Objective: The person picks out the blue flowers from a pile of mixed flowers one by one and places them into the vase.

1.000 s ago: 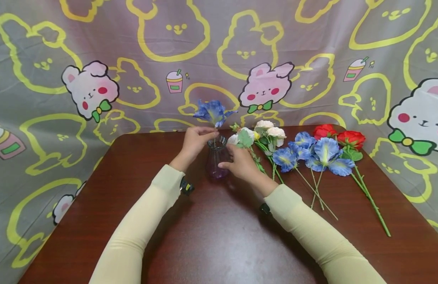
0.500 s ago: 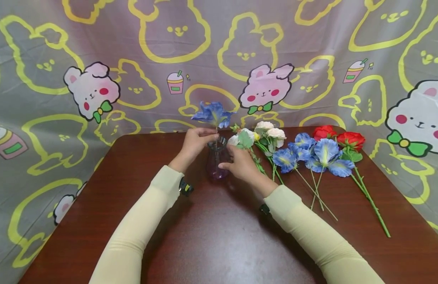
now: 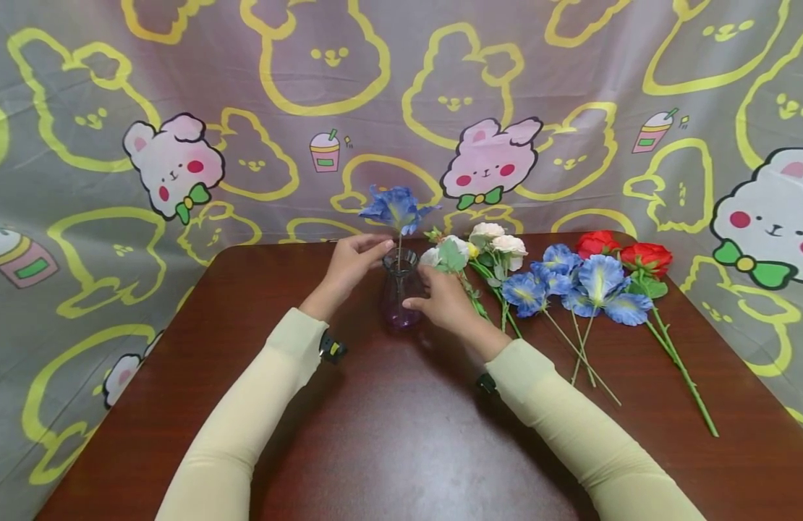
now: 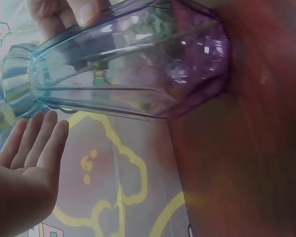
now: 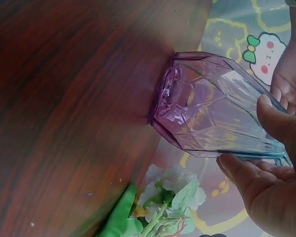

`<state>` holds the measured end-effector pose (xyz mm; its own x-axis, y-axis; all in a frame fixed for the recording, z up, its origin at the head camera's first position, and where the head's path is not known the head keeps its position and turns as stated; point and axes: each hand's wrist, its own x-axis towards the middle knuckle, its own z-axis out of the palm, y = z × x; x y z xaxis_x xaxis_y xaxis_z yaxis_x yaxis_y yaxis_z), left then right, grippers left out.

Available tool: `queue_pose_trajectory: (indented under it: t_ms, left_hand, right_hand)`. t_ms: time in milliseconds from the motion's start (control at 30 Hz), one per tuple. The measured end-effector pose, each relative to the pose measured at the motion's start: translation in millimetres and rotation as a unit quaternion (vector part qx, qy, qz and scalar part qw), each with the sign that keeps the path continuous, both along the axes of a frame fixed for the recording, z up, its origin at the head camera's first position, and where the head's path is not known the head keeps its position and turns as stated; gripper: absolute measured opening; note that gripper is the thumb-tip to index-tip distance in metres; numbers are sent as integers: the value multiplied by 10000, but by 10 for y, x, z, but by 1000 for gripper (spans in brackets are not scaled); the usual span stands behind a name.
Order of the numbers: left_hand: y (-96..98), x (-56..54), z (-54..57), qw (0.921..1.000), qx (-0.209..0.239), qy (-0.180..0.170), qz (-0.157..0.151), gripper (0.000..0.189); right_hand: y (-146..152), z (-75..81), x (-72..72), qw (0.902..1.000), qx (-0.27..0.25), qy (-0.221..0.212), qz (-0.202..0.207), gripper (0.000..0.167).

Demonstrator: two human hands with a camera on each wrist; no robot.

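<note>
A clear glass vase [image 3: 401,293], bluish at the neck and purple at the base, stands on the table. One blue iris [image 3: 398,208] rises from it, its thin stem visible through the glass. My right hand [image 3: 445,300] grips the vase from the right, thumb across the near side and fingers behind, as the right wrist view confirms. On the other side is my left hand [image 3: 354,264], near the vase's rim and stem. Its fingers [image 4: 43,143] are straight and hold nothing in the left wrist view.
Right of the vase on the brown table [image 3: 297,434] lie white roses [image 3: 499,242], several blue irises [image 3: 600,282] and red roses [image 3: 645,257], stems pointing toward the near side. A patterned cloth [image 3: 375,87] hangs behind the table.
My left hand has let go of the iris stem and drawn back slightly to the left. The iris stays up in the vase. The right hand has kept its grip.
</note>
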<state>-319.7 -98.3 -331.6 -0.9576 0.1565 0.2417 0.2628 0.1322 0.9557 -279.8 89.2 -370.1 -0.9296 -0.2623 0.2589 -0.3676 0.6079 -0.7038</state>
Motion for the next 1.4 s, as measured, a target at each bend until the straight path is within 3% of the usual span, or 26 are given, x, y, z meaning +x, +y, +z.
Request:
queue_pose_trajectory:
  t_ms: [233,433,833,1033,1400]
  left_hand:
    - [-108,72,-117,9966,585,9,-580,36]
    - [-189,99,-223,9951,-227,61,-965,42]
    - [-154,66,-427,9887,-941,-364,-1110,56]
    - [-150,79,-454,9864,-1004,-337,-1257,53]
    - [-154,54,-467,9840,-1289,-302,-1191,55]
  right_hand:
    - [-6,-4,4,10000,-55,34,23,68]
    - [-9,-2,0,10000,-93,1,30,67]
    - [-5,-10,1,9999,-132,20,64,65]
    - [-14,-13,1,9998,-185,-46,95,64]
    - [-13,-10,1,9998,-171,41,83,56]
